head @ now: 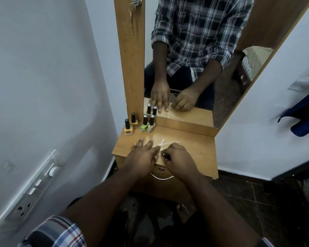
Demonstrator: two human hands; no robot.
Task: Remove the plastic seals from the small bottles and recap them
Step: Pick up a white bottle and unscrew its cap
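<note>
Standing against white wall (pixel 43 68), wooden dresser top (pixel 194 148), mirror (pixel 194 50)

We had on a plaid shirt (pixel 61 232), white, navy and red checks, sleeves rolled above the elbows, forearms bare, plus dark trousers (pixel 182 77) showing in the mirror.

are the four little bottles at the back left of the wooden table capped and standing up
Yes, all upright and capped: the two yellow square glass bottles, the green one and the beige one each carry a black cap pointing up.
</note>
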